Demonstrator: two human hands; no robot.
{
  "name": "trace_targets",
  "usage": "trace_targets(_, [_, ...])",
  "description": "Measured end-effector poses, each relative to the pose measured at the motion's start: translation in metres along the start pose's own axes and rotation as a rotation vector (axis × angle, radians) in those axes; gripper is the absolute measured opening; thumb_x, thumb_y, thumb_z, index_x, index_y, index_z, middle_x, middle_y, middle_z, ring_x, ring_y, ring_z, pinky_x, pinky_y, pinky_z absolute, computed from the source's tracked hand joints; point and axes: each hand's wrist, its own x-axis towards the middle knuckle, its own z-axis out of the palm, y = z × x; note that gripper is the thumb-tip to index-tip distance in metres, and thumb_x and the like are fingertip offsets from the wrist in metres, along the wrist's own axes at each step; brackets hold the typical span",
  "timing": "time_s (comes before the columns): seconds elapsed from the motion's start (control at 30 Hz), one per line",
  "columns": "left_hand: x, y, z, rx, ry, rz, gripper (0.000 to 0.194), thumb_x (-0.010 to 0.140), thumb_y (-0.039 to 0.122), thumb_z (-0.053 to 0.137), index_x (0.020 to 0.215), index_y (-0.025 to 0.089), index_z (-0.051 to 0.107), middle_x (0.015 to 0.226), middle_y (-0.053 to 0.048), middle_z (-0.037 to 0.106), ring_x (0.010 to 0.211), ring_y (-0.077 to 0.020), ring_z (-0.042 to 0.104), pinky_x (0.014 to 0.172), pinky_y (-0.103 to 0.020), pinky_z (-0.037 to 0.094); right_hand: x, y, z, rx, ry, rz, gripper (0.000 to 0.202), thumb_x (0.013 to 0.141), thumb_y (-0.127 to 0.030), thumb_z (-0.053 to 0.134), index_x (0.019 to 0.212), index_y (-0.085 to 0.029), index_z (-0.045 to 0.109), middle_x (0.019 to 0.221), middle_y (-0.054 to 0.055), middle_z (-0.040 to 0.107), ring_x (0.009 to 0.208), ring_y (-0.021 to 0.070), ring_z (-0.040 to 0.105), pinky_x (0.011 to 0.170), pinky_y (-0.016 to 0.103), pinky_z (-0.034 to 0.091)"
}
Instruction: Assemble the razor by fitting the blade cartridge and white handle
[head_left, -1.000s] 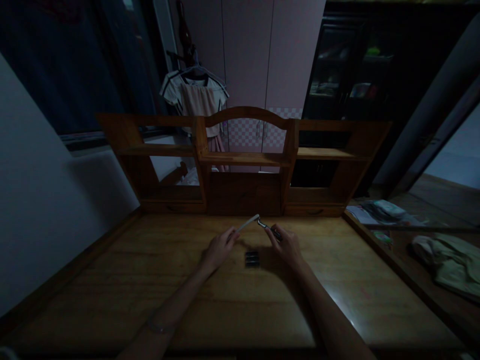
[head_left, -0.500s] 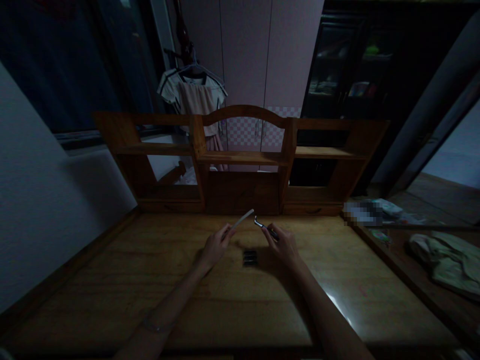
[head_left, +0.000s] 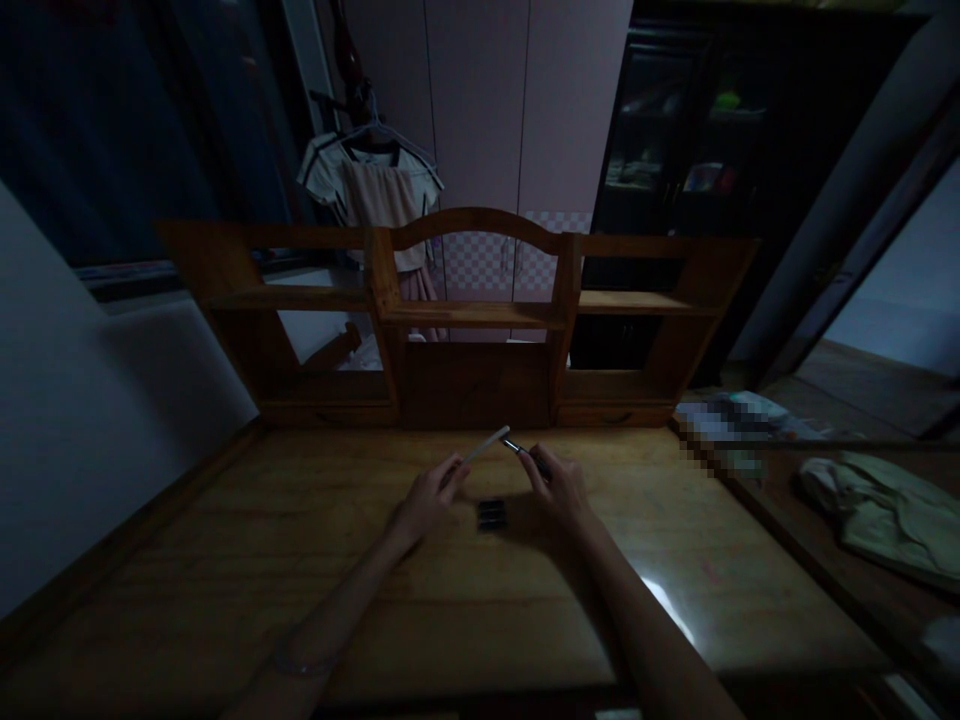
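In my left hand [head_left: 429,494], thumb and fingers pinch the near end of a thin whitish strip [head_left: 486,445], which slants up to the right. My right hand [head_left: 556,486] is closed around a slim tool [head_left: 516,447] with a dark handle and a shiny metal front part. The tool's tip meets the far end of the strip, or lies just in front of it; I cannot tell which. Below and between the hands, several small black pieces [head_left: 492,515] lie side by side on the wooden desk [head_left: 480,620]; their kind is too dark to make out.
A wooden shelf unit [head_left: 472,316] stands along the desk's back edge. On the right, a lower surface holds a pale cloth item [head_left: 892,510] and blurred-out things. Clothes [head_left: 375,190] hang behind the shelf, in front of a pink wardrobe [head_left: 480,110]. A wall [head_left: 90,420] borders the left side.
The tool's bent tip, apart from the strip before, has come to the strip's far end. Both hands keep their grips. The whole view has shifted slightly.
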Motion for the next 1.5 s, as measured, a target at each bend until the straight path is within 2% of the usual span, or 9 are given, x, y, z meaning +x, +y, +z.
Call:
trace_targets(0.1, [-0.001,0.005,0.001,-0.021,-0.044,-0.015,0.033,0.088,0.044,0.040,0.095,0.017,0.059,0.085,-0.003,0.063,0.076,-0.0160,0.057,0.071,-0.024,0.041,-0.001,-0.004,-0.001,0.015,0.000,0.004,0.031,0.092,-0.042,0.039,0.078,-0.020,0.056,0.063,0.001,0.059,0.053,0.0114,0.053,0.053,0.022,0.032])
trace_targets(0.4, [0.000,0.011,-0.002,-0.081,-0.056,-0.026,0.032,0.088,0.044,0.040,0.089,0.017,0.057,0.079,0.000,0.058,0.072,-0.0139,0.052,0.066,-0.022,0.039,-0.001,-0.005,-0.001,0.045,0.013,0.013,0.030,0.091,-0.041,0.040,0.077,-0.020,0.055,0.061,-0.001,0.054,0.051,0.0096,0.047,0.052,0.022,0.030])
trace_targets(0.53, [-0.001,0.015,0.001,-0.094,-0.111,-0.008,0.033,0.088,0.045,0.040,0.088,0.017,0.057,0.074,0.001,0.054,0.069,-0.0131,0.049,0.064,-0.021,0.038,-0.001,-0.004,0.003,0.106,0.034,0.060,0.031,0.090,-0.042,0.042,0.071,-0.019,0.052,0.056,-0.004,0.044,0.049,0.0085,0.040,0.051,0.022,0.028])
trace_targets(0.67, [0.001,0.013,0.001,-0.089,-0.098,-0.018,0.033,0.087,0.045,0.041,0.087,0.017,0.057,0.073,0.001,0.054,0.069,-0.0136,0.049,0.063,-0.021,0.037,0.001,-0.006,0.007,0.252,0.042,0.141,0.037,0.090,-0.044,0.042,0.063,-0.019,0.045,0.057,-0.004,0.035,0.052,0.0089,0.036,0.050,0.021,0.027])
trace_targets(0.87, [0.002,0.008,-0.005,-0.107,-0.009,-0.033,0.031,0.088,0.044,0.042,0.089,0.017,0.057,0.079,-0.001,0.057,0.072,-0.0135,0.051,0.065,-0.021,0.038,0.007,-0.006,0.006,0.442,0.028,0.225,0.035,0.086,-0.044,0.050,0.062,-0.018,0.043,0.059,-0.005,0.034,0.055,0.0092,0.035,0.050,0.021,0.027])
trace_targets(1.03, [0.001,0.005,-0.002,-0.134,-0.060,-0.028,0.031,0.087,0.044,0.044,0.090,0.016,0.058,0.080,-0.001,0.058,0.074,-0.0143,0.053,0.066,-0.021,0.040,0.009,-0.001,0.003,0.516,0.035,0.268,0.035,0.084,-0.043,0.053,0.062,-0.018,0.042,0.058,-0.005,0.032,0.054,0.0089,0.033,0.049,0.022,0.025])
trace_targets(1.2, [0.002,0.002,-0.002,-0.136,0.000,-0.034,0.031,0.087,0.044,0.044,0.090,0.016,0.057,0.081,-0.001,0.058,0.073,-0.0140,0.053,0.066,-0.021,0.039,0.008,-0.002,0.003,0.543,0.038,0.275,0.036,0.086,-0.043,0.052,0.061,-0.018,0.041,0.058,-0.005,0.032,0.054,0.0085,0.032,0.049,0.022,0.024])
trace_targets(1.37, [0.002,0.002,-0.001,-0.173,-0.070,-0.030,0.032,0.087,0.045,0.044,0.087,0.016,0.056,0.074,0.000,0.055,0.067,-0.0122,0.050,0.061,-0.020,0.038,0.009,-0.002,0.005,0.507,0.048,0.247,0.037,0.084,-0.044,0.054,0.060,-0.018,0.042,0.057,-0.006,0.033,0.054,0.0085,0.033,0.050,0.022,0.024])
trace_targets(1.5, [0.002,-0.001,0.001,-0.157,-0.042,-0.059,0.032,0.086,0.045,0.044,0.087,0.016,0.056,0.074,0.001,0.055,0.066,-0.0116,0.050,0.060,-0.020,0.038,0.009,0.000,0.007,0.579,0.038,0.287,0.037,0.085,-0.045,0.052,0.061,-0.018,0.042,0.057,-0.006,0.033,0.052,0.0084,0.032,0.048,0.022,0.023])
